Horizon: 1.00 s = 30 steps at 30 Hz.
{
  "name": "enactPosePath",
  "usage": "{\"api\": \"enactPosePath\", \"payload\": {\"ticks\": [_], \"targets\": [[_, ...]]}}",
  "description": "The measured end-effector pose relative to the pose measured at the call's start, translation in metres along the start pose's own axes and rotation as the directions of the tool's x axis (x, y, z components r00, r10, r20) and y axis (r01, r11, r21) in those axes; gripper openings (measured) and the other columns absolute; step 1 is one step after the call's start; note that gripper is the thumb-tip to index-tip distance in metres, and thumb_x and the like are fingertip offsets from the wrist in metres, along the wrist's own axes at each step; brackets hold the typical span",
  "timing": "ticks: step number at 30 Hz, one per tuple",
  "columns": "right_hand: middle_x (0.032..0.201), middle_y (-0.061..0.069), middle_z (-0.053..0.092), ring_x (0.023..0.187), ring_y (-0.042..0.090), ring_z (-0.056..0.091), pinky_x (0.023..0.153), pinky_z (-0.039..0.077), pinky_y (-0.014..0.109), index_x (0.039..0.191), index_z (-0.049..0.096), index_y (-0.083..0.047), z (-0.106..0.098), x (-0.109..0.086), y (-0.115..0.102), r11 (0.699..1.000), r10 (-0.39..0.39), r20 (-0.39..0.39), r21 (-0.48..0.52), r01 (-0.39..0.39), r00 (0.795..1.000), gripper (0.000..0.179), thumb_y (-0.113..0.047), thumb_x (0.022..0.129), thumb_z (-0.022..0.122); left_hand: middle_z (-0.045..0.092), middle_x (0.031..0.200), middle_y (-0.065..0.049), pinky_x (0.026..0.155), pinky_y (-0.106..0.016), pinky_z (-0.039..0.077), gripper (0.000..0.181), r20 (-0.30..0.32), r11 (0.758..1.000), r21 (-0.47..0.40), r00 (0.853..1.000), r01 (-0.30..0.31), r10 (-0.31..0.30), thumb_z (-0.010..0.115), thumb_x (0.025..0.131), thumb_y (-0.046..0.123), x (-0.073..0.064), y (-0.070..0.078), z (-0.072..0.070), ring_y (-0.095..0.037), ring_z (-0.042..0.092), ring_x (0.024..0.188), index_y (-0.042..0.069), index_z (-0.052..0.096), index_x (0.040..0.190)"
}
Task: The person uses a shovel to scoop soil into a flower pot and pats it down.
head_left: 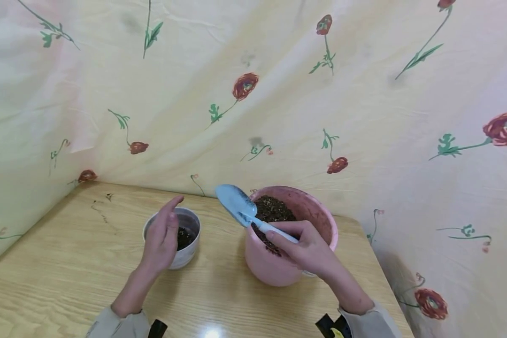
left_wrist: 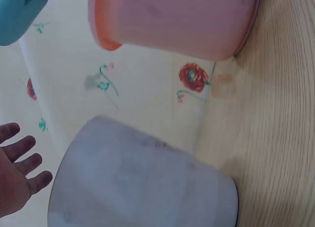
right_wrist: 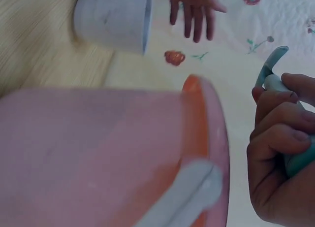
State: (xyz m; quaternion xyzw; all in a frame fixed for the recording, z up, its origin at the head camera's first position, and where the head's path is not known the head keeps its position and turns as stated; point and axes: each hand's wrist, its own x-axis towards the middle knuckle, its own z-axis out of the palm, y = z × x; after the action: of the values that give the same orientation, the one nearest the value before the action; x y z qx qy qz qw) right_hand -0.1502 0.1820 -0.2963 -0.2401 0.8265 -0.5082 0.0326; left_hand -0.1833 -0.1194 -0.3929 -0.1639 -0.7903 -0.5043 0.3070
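Observation:
In the head view my right hand [head_left: 310,249] grips the handle of a light blue garden trowel [head_left: 236,202] above a pink bucket [head_left: 274,270]. Only a few dark crumbs cling to the trowel's blade. Dark soil [head_left: 274,211] lies inside the bucket. My left hand [head_left: 162,237] is raised over the near left rim of a grey-white flower pot [head_left: 183,260], its fingers straight and holding nothing. A little soil [head_left: 185,238] shows in that pot. From the right wrist view, the right fingers [right_wrist: 275,133] are curled round the trowel's handle.
Pot and bucket stand apart on a wooden table [head_left: 219,291]. A flowered cloth [head_left: 186,94] hangs behind and along both sides of it. Small dark crumbs [head_left: 109,197] lie at the table's back left. The bucket has a white handle [right_wrist: 187,192].

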Motion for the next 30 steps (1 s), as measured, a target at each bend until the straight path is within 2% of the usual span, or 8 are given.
{"api": "enactPosePath", "payload": {"ticks": [6,8,11,14,18,22,24,30], "targets": [[0.069,0.000,0.067,0.050,0.003,0.047,0.048,0.042,0.020,0.111,0.073,-0.007,-0.009,-0.008,0.010,0.969,-0.050,-0.138,-0.248,0.014,0.989,0.026,-0.022,0.091,0.068,0.056,0.129,-0.018,0.097,-0.051,0.040,0.039,0.064,0.999,-0.023,0.998,-0.024,0.025,0.031,0.106,0.013,0.003,0.005,0.019,-0.032,0.053,0.114,0.005,0.046,0.141],[0.066,-0.003,0.066,0.048,0.001,0.045,0.046,0.041,0.021,0.109,0.074,-0.007,-0.011,-0.010,0.013,0.939,-0.080,-0.170,-0.343,0.018,0.982,0.025,-0.023,0.090,0.070,0.057,0.124,-0.017,0.100,-0.051,0.040,0.039,0.088,0.999,-0.027,0.996,-0.025,0.027,0.032,0.105,0.013,0.003,0.007,0.025,-0.030,0.052,0.117,0.006,0.046,0.141],[0.080,0.000,0.073,0.047,-0.002,0.045,0.045,0.042,0.021,0.106,0.074,-0.006,-0.017,-0.014,0.018,0.889,-0.151,-0.208,-0.456,0.040,0.966,0.024,-0.020,0.087,0.072,0.057,0.124,-0.016,0.102,-0.050,0.039,0.039,0.114,0.999,-0.033,0.993,-0.030,0.034,0.033,0.105,0.014,0.003,0.011,0.034,-0.028,0.052,0.117,0.008,0.046,0.142],[0.081,0.002,0.073,0.044,-0.005,0.042,0.041,0.040,0.021,0.105,0.075,-0.005,-0.024,-0.018,0.024,0.844,-0.195,-0.235,-0.534,0.041,0.952,0.024,-0.018,0.085,0.074,0.050,0.140,-0.017,0.106,-0.051,0.036,0.039,0.123,0.998,-0.037,0.991,-0.045,0.050,0.035,0.105,0.016,0.005,0.014,0.043,-0.030,0.045,0.129,0.008,0.047,0.141],[0.050,-0.012,0.054,0.038,-0.007,0.028,0.034,0.029,0.019,0.108,0.074,-0.004,-0.033,-0.022,0.030,0.795,-0.213,-0.242,-0.606,0.024,0.947,0.028,-0.019,0.085,0.074,0.050,0.140,-0.016,0.105,-0.053,0.038,0.039,0.150,0.997,-0.048,0.986,-0.060,0.066,0.035,0.106,0.019,0.009,0.020,0.056,-0.031,0.047,0.128,0.008,0.047,0.141],[0.045,-0.019,0.034,0.038,-0.009,0.023,0.033,0.025,0.016,0.109,0.073,-0.004,-0.042,-0.024,0.036,0.741,-0.273,-0.226,-0.669,0.055,0.935,0.029,-0.017,0.084,0.075,0.054,0.134,-0.013,0.103,-0.052,0.040,0.040,0.195,0.997,-0.067,0.980,-0.038,0.050,0.034,0.106,0.022,0.014,0.028,0.067,-0.030,0.050,0.123,0.010,0.046,0.142],[0.047,-0.018,0.036,0.039,-0.010,0.024,0.034,0.024,0.015,0.108,0.074,-0.005,-0.047,-0.024,0.040,0.703,-0.324,-0.209,-0.706,0.087,0.923,0.028,-0.016,0.082,0.076,0.055,0.131,-0.012,0.103,-0.051,0.040,0.041,0.214,0.997,-0.080,0.976,-0.023,0.040,0.033,0.106,0.024,0.018,0.032,0.073,-0.028,0.051,0.122,0.011,0.045,0.143],[0.050,-0.016,0.039,0.043,-0.006,0.024,0.039,0.021,0.013,0.104,0.076,-0.011,-0.061,-0.022,0.053,0.506,-0.479,-0.091,-0.841,0.190,0.873,0.027,-0.018,0.078,0.077,0.047,0.143,-0.011,0.108,-0.051,0.035,0.042,0.263,0.993,-0.116,0.964,-0.013,0.043,0.032,0.106,0.028,0.025,0.037,0.087,-0.028,0.043,0.131,0.012,0.043,0.144]]}}
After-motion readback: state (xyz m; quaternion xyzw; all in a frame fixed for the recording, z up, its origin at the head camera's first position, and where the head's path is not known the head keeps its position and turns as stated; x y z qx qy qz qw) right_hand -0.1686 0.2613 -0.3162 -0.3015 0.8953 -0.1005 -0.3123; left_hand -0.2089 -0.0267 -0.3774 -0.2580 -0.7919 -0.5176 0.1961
